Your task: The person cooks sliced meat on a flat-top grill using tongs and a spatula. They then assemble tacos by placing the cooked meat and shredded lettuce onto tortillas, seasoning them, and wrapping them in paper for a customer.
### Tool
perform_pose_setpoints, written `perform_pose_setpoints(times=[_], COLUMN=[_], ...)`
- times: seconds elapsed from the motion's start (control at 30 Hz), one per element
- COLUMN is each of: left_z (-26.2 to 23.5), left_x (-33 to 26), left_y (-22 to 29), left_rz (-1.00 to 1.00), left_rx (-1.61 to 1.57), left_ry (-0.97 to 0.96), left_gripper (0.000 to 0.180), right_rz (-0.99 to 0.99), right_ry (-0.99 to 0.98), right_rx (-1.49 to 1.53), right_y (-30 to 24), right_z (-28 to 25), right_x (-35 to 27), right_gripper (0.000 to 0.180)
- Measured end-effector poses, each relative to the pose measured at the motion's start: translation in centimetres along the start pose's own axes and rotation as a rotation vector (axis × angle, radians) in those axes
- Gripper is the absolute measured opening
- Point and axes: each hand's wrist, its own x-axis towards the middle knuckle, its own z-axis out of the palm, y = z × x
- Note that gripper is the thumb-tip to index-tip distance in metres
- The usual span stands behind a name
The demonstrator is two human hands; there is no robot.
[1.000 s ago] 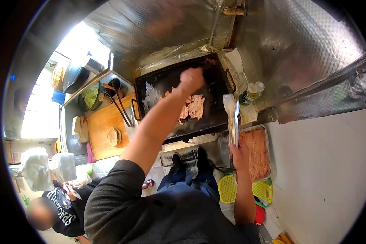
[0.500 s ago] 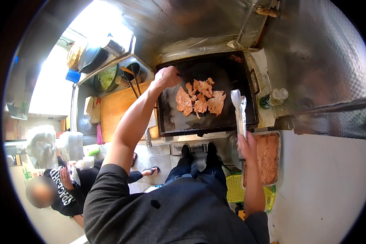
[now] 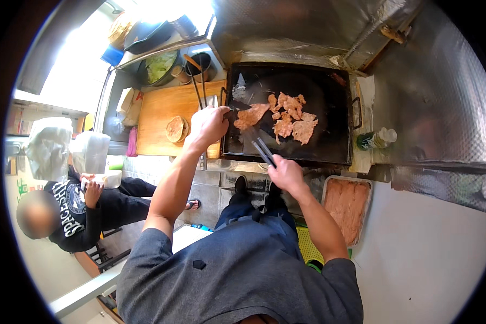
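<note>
Beside left edge of griddle (image 3: 332, 135), your left hand (image 3: 209, 128) clamped on dark tool (image 3: 236, 106); by griddle's front, your right hand (image 3: 286, 174) clamped on tongs (image 3: 265, 148); meat pieces (image 3: 292, 107) on griddle; cutting board (image 3: 155, 116) to its left

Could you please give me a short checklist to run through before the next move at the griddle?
1. Tongs gripped in the right hand: ok.
2. Tongs touching the leftmost meat piece: cannot tell; their tips are blurred just below it.
3. Left hand well away from the griddle: not ok; it is close to the left edge, apparently gripping a dark tool.
4. Meat pieces all separate: not ok; those to the right are bunched together.
5. Round bread off the griddle: ok; it lies on the wooden board.
</note>
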Motion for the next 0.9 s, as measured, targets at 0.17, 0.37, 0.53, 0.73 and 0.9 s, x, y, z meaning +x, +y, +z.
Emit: perform_pose_setpoints(times=[0.17,0.37,0.53,0.73,0.9], left_z=[-1.1,0.2,1.5,4.1,2.7], left_x=[0.2,0.8,-5.6,-7.7,-5.8], left_y=[0.5,1.1,-0.4,-0.4,5.6], left_rz=[0.079,0.088,0.034,0.035,0.077], left_rx=[-0.006,0.087,-0.123,-0.117,-0.179], left_ry=[-0.168,-0.341,-0.060,-0.108,-0.138], left_gripper=[0.033,0.034,0.038,0.040,0.041], right_rz=[0.002,-0.044,0.079,0.259,0.306], right_ry=[0.123,0.110,0.079,0.126,0.148], right_rx=[-0.057,-0.340,-0.111,-0.242,-0.138], right_y=[-0.8,-1.1,-1.4,7.2,9.3], right_z=[-4.0,-1.1,-3.7,-7.9,-8.9], right_x=[4.5,10.3,5.9,-2.6,-3.9], right_gripper=[0.026,0.027,0.033,0.032,0.033])
